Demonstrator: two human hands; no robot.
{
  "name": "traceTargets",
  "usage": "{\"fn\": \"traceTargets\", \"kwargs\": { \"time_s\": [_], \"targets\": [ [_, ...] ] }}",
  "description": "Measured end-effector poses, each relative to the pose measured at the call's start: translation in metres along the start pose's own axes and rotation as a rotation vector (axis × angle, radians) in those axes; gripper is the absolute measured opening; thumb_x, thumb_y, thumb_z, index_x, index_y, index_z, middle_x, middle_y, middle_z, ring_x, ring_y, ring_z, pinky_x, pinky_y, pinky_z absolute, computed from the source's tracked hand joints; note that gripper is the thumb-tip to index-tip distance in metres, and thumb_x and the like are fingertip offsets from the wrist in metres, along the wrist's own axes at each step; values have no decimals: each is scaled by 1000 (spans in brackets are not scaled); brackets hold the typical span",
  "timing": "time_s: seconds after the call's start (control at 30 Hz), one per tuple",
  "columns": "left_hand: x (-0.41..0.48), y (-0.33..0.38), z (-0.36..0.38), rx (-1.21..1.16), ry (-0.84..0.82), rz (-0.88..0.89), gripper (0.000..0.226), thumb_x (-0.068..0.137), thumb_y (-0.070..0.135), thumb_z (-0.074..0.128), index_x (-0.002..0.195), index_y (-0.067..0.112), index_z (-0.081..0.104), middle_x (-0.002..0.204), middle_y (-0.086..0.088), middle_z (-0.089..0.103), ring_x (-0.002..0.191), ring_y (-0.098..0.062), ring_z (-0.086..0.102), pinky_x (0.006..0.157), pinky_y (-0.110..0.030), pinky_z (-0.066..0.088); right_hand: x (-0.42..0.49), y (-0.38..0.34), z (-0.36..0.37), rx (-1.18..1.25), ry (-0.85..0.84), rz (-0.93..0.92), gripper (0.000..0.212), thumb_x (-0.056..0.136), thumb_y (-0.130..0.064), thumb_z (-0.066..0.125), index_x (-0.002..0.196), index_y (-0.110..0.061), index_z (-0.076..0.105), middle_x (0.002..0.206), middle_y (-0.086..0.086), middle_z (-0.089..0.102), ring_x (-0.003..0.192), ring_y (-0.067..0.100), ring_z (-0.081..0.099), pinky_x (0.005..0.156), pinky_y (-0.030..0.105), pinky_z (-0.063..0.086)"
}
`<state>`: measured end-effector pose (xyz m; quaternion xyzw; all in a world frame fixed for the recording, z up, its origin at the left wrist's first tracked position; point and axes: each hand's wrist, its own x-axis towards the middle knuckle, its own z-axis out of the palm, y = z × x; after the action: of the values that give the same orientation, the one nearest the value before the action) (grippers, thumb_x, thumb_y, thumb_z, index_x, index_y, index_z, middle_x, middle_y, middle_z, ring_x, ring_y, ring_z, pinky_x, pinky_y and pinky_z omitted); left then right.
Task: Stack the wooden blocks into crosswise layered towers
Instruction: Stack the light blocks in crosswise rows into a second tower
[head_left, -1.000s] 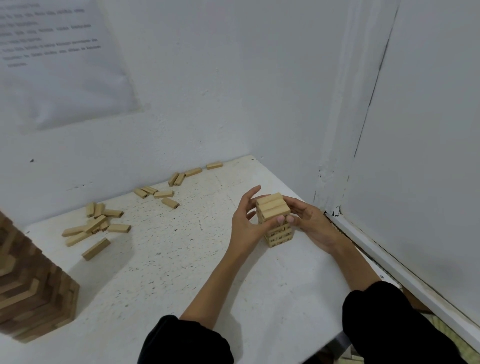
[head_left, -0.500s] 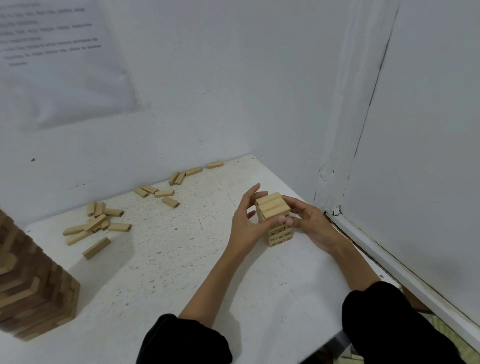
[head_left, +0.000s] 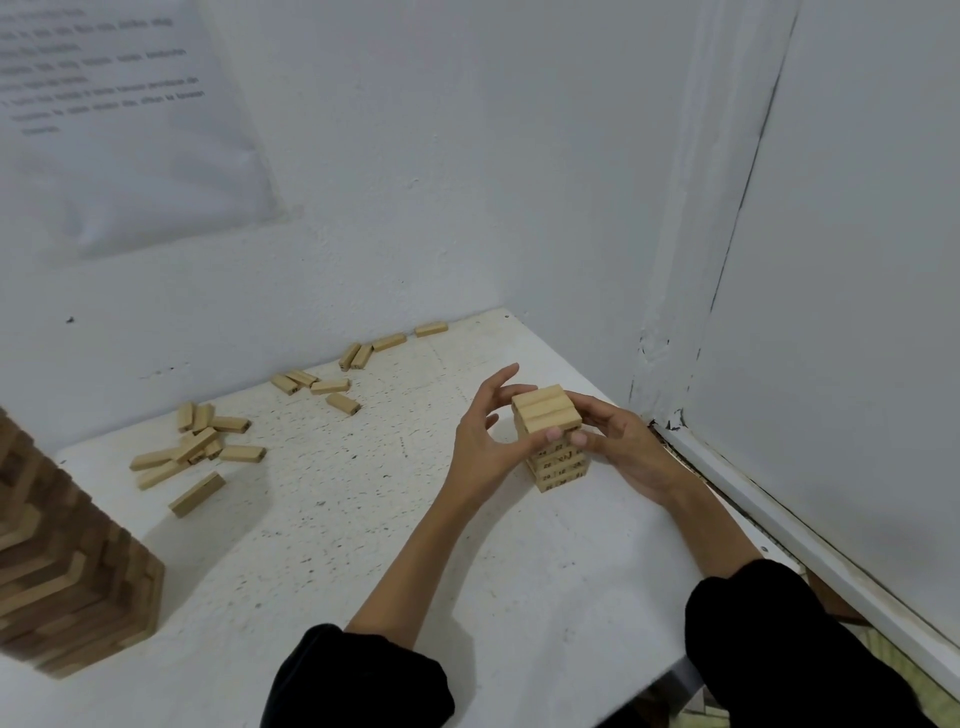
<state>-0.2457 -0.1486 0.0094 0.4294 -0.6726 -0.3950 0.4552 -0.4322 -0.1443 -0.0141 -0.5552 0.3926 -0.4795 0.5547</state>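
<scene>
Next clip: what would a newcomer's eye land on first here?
First, the small tower of pale blocks near the right edge of the table, held between the left hand and right hand, with both thumbs on its near face. Next, the loose blocks scattered along the back wall, and the big darker tower at the left edge of the view, cut off by the frame.

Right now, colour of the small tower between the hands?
Small tower: pale wood, dark printed marks on sides; head view.
</scene>
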Motion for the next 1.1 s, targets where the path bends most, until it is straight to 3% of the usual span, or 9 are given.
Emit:
{"fn": "traceTargets", "kwargs": {
  "time_s": [0.3, 0.47, 0.63, 0.83, 0.97, 1.1],
  "targets": [
    [-3, -5, -2, -7, -40, -29, 86, 54, 53, 75, 131, 38, 41, 118, 19, 59, 112, 9, 50, 97, -23, 38, -1, 1, -2, 6, -41, 23, 66, 62, -23, 77, 124, -27, 56, 118, -10, 64, 108, 9, 61, 79, 22, 50],
    [1, -2, 5, -11, -48, -28, 87, 54, 53, 76, 133, 37, 42, 121, 17, 59, 114, 7, 50, 101, -24, 38, -2, 3, -2, 7, -30, 22, 60, 69, -8, 73, 124, -25, 57, 116, -9, 65, 106, 10, 62, 78, 22, 50],
    [3, 0, 12, -38, -30, -40, 87, 51, 52, 76, 131, 36, 46, 111, 23, 60, 109, 11, 51, 100, -20, 37, -4, 2, -3, -15, -65, 28, 71, 60, -18, 80, 124, -38, 56, 122, -7, 62, 110, 14, 61, 79, 28, 52],
    [4, 0, 14, -36, -10, -47, 88, 50, 52, 77, 130, 36, 46, 114, 14, 61, 108, 9, 52, 88, 1, 33, -6, 4, 0, -133, -72, 7, 77, 61, -22, 80, 132, -28, 50, 123, -6, 62, 113, 15, 58, 85, 27, 50],
    [4, 0, 16, -30, 5, -37, 82, 54, 45, 80, 129, 37, 46, 112, 16, 61, 106, 12, 51, 87, 2, 32, -6, 5, -2, -115, -50, 9, 74, 65, -11, 78, 133, -23, 50, 121, -4, 63, 110, 18, 60, 79, 29, 52],
    [2, 2, 17, -34, 20, -35, 86, 51, 51, 77, 130, 37, 45, 113, 17, 60, 106, 13, 51, 87, 2, 33, -7, 6, 0, -129, -36, 15, 74, 65, -12, 78, 133, -22, 50, 121, -3, 63, 110, 20, 60, 79, 29, 53]
  ]
}}
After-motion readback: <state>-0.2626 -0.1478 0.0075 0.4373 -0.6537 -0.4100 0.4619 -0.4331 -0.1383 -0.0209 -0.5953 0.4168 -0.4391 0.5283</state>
